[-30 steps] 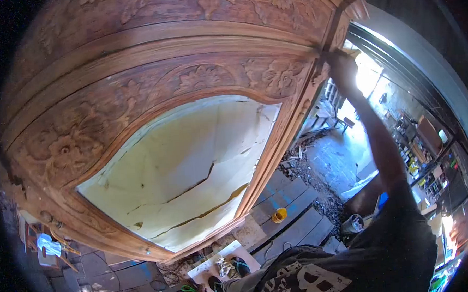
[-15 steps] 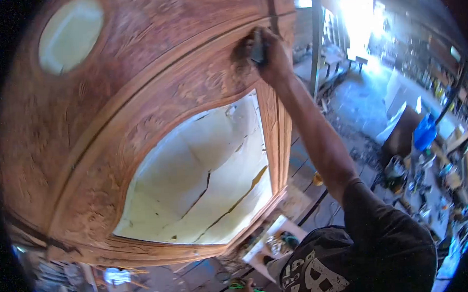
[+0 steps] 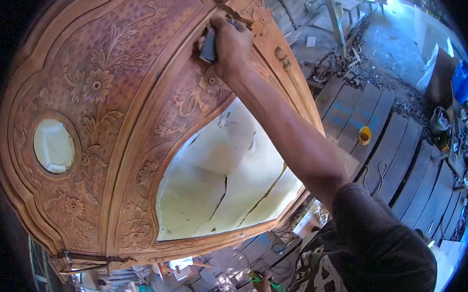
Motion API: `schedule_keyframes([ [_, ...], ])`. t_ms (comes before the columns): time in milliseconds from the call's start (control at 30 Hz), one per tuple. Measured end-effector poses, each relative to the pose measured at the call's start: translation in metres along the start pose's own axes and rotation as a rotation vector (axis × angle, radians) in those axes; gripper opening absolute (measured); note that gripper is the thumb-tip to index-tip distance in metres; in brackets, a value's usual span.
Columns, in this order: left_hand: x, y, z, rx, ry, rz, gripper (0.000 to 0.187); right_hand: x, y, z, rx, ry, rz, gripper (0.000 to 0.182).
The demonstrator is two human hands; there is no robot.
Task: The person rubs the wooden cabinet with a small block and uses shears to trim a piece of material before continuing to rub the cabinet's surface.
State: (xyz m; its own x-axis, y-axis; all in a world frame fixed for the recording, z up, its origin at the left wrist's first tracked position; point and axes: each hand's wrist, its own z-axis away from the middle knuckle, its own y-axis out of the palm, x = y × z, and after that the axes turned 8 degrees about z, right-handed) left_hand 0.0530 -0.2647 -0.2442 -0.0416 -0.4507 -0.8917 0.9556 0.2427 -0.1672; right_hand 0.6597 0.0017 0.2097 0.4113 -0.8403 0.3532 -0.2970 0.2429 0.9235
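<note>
The right hand [image 3: 231, 41] gripped a small dark block [image 3: 207, 45], pressed against the carved wooden frame [image 3: 137, 93] just above its large pale opening [image 3: 230, 177]. The left hand [image 3: 263, 286], low near the floor, was closed around a green tool [image 3: 274, 286]. A yellow cup [image 3: 364, 135] stood on the planks [image 3: 401, 154].

Right arm stretched up and forward, nearly straight, forearm bare, dark short sleeve at shoulder. Right hand [image 3: 229, 42] at top of reach, back of hand toward camera, wrist slightly bent, fingers curled tight in closed grip, thumb side toward left, knuckles upward. Left hand [image 3: 262, 286] low, far below right hand, near bottom edge of view; only small part visible, fingers seemingly bent, grip unclear. Left arm hidden behind torso. Hands well apart.
</note>
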Motion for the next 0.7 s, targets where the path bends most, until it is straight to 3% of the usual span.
schedule_keyframes([
  [33,0.019,-0.02,-0.02,0.059,-0.033,-0.101,0.073,-0.013,-0.001,0.002,-0.01,0.008,-0.006,0.013],
  [67,-0.019,0.005,0.008,0.061,-0.029,-0.108,0.078,-0.025,0.003,0.008,-0.037,-0.023,0.076,0.015],
  [100,-0.009,0.005,0.003,0.053,-0.023,-0.105,0.078,-0.034,0.004,0.013,-0.064,-0.053,0.157,0.016],
  [167,0.004,-0.006,-0.01,-0.018,0.179,-0.269,0.083,-0.018,0.0,0.006,-0.064,-0.024,0.151,0.017],
  [200,-0.019,0.007,0.008,0.068,0.003,-0.044,0.089,-0.014,-0.003,-0.016,-0.061,-0.032,0.053,0.016],
  [233,-0.024,0.007,0.012,0.059,0.007,-0.051,0.089,-0.013,-0.005,-0.028,-0.061,-0.04,-0.041,0.015],
  [267,-0.025,0.009,0.016,0.085,0.15,-0.036,0.072,-0.023,0.007,-0.022,-0.224,-0.127,-0.016,0.015],
  [300,-0.021,0.019,0.017,0.119,0.292,-0.008,0.055,-0.031,0.006,-0.016,-0.216,-0.13,-0.013,0.015],
  [400,0.01,0.006,0.009,0.159,0.235,-0.012,0.053,-0.033,-0.007,0.001,-0.059,-0.123,0.319,0.02],
  [433,0.017,-0.007,0.005,0.179,0.208,-0.025,0.052,-0.03,-0.004,-0.006,-0.064,-0.115,0.312,0.02],
  [467,-0.005,0.006,0.023,0.096,0.048,-0.035,0.055,-0.03,-0.001,-0.023,-0.122,-0.131,0.186,0.02],
  [500,-0.01,-0.005,0.025,0.086,0.047,-0.043,0.055,-0.026,0.002,-0.026,-0.182,-0.145,0.063,0.02],
  [533,-0.01,-0.007,0.021,0.079,0.126,-0.068,0.057,-0.03,0.008,-0.018,-0.268,-0.176,0.146,0.019],
  [567,-0.006,0.001,0.016,0.077,0.206,-0.082,0.06,-0.03,0.007,-0.011,-0.253,-0.18,0.146,0.019],
  [633,0.01,-0.004,0.008,0.051,0.181,-0.088,0.063,-0.03,-0.007,0.0,-0.091,-0.186,0.391,0.018],
  [700,0.023,-0.019,0.005,-0.002,0.128,-0.12,0.068,-0.031,-0.007,-0.026,-0.092,-0.129,0.234,0.015],
])
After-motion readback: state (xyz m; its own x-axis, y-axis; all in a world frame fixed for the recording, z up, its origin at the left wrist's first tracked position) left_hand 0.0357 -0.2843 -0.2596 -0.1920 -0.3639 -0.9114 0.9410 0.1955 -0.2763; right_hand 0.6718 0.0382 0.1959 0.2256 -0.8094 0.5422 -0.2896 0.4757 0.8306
